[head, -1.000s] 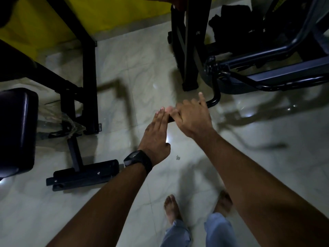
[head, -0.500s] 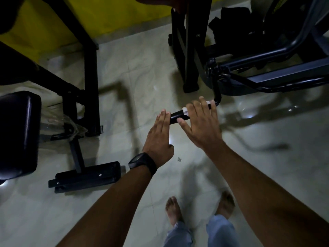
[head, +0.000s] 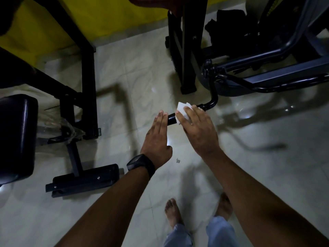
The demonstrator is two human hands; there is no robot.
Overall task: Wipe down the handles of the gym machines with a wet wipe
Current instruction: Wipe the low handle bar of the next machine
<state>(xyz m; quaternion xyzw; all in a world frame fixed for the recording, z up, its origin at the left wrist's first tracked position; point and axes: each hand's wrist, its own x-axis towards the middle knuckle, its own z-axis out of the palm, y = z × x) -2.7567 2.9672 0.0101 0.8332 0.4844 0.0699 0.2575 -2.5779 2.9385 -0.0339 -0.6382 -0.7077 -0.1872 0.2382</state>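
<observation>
Both hands reach forward over a pale tiled floor (head: 124, 77). The right hand (head: 197, 129) lies across the black handle (head: 171, 119) of a dark machine (head: 267, 72), its thumb and curved fingers grasping a white wipe (head: 183, 108) and holding it against the bar. The wipe sits on the handle near its free end, and the bare tip of the bar sticks out to the left of it. The left hand (head: 156, 139) is released, its fingers straight and together, with the fingertips (head: 162, 115) at the handle's end; whether they touch it I cannot tell. A black watch (head: 140, 164) is on the left wrist. To the left stand a black bench pad (head: 16, 136) and a black floor bar (head: 83, 179), with a yellow wall (head: 106, 18) behind. Two bare feet (head: 172, 213) show below.
</observation>
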